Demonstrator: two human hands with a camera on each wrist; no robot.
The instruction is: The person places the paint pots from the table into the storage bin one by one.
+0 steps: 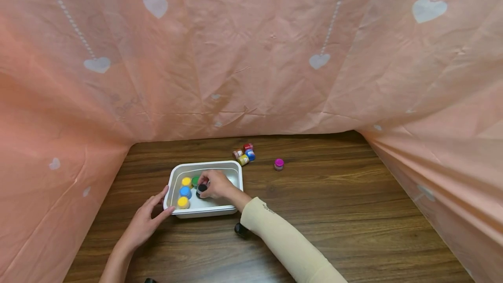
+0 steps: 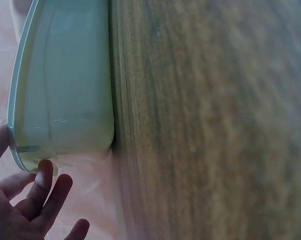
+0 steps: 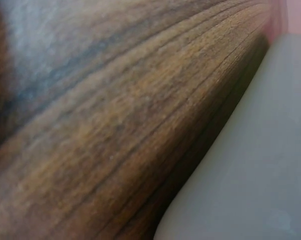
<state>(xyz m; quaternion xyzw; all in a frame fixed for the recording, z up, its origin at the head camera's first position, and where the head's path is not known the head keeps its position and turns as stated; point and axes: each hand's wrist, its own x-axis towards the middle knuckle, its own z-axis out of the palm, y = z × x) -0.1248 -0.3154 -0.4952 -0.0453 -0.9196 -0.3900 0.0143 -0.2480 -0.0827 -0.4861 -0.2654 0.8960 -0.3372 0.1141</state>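
A white plastic tray (image 1: 208, 210) stands on the wooden table. My left hand (image 1: 143, 222) holds its near left corner, thumb at the front rim and fingers along the left side; in the left wrist view the fingers bend beside the tray wall (image 2: 75, 75). Inside the tray, my right hand (image 1: 216, 184) pinches a small black-lidded jar (image 1: 202, 188). Left of it stand a blue-lidded jar (image 1: 185, 192) and two yellow-lidded jars, one nearer (image 1: 183, 203) and one farther back. A green-lidded jar (image 1: 195, 181) is partly hidden by the right hand. The right wrist view shows only tray wall and table.
Behind the tray, several small jars lie in a cluster, among them a yellow one (image 1: 243, 160) and a red one (image 1: 248, 146). A magenta-lidded jar (image 1: 279, 164) stands to their right. A black object (image 1: 241, 230) lies by the right sleeve. Pink curtain (image 1: 251, 77) surrounds the table (image 1: 334, 213).
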